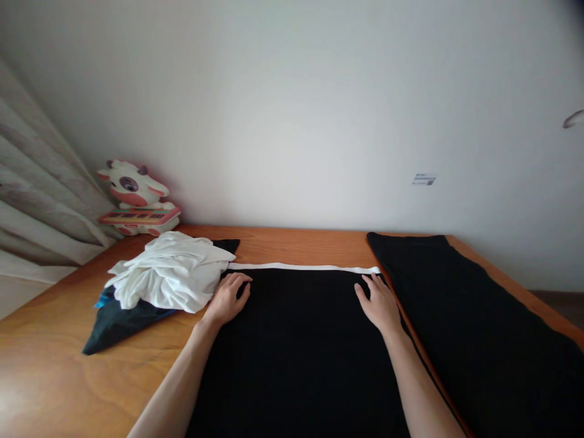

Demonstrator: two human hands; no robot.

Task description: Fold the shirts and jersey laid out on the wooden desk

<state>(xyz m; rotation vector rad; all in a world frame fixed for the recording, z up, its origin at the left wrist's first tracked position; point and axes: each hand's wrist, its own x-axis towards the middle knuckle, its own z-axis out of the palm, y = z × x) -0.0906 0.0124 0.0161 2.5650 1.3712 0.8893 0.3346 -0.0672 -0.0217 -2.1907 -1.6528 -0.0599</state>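
Note:
A black piece of clothing (301, 353) lies spread flat in front of me, with a white band (305, 266) along its far edge. On its far left corner rests my left hand (230, 297), fingers spread and bent a little, close to a crumpled white cloth (173, 271). My right hand (379, 302) lies on the far right corner just below the band, its thumb apart from the fingers. Neither hand visibly grips the fabric. The garment's near end runs out of view between my forearms.
Dark clothing (118, 325) lies under the white cloth on the wooden table (50, 371). Another black garment (474, 328) stretches along the right side. A cow-shaped toy keyboard (139, 204) stands at the back left, near the curtain (41, 176). A white wall (301, 121) rises behind the table.

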